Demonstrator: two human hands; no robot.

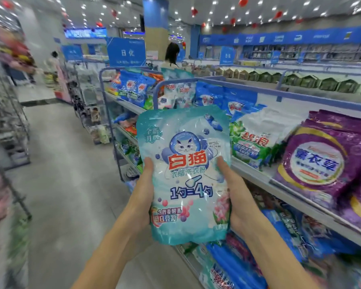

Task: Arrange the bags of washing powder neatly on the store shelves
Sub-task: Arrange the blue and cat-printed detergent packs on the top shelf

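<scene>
L hand (143, 195) + R hand (236, 201) grip same 1 teal bag (183, 176); 1 green-white bag (256, 138) on shelf (258, 177).

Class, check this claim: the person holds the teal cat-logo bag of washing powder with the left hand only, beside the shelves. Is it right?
No. The head view shows both hands on the teal bag: the left hand grips its left edge, the right hand its right edge, beside the shelves.
</scene>
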